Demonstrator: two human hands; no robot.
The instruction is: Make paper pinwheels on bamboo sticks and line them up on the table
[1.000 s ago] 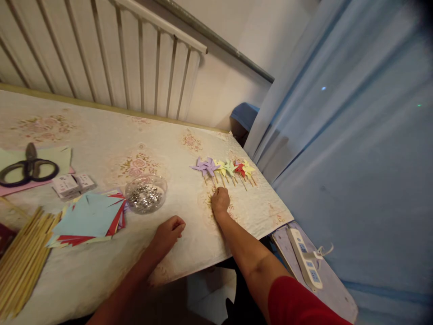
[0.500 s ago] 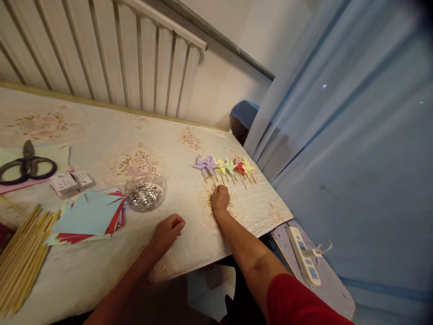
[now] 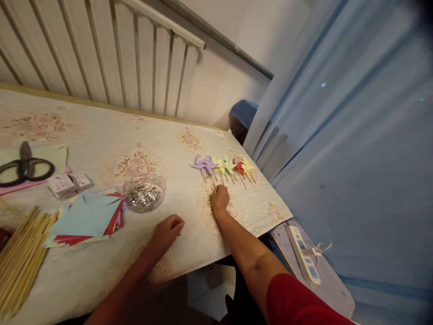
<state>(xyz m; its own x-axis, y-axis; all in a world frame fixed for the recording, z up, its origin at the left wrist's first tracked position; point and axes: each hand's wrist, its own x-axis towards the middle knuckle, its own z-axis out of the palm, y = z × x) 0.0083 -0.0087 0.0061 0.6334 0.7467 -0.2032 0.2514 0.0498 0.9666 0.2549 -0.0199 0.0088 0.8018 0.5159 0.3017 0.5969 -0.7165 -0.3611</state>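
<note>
Paper pinwheels in purple (image 3: 204,164), yellow (image 3: 219,165), green (image 3: 229,165) and red (image 3: 238,167) lie in a row on thin sticks toward the table's right end. My right hand (image 3: 220,198) is closed just below the purple ones, its fingertips at the lower end of a pinwheel stick, which they appear to pinch. My left hand (image 3: 169,229) rests low over the table near the front edge, fingers curled, with nothing visible in them. To its left stands a clear round dish (image 3: 144,193) of small shiny metal pieces.
Left of the dish lie a stack of cut paper squares (image 3: 89,214), small white boxes (image 3: 69,183), black-handled scissors (image 3: 25,167) on coloured sheets, and a bundle of sticks (image 3: 25,262). A power strip (image 3: 302,255) sits on a lower surface at right, beside a blue curtain (image 3: 355,158).
The view has shifted very slightly, so the items at left appear a little further left. Both hands stay in nearly the same place and pose.
</note>
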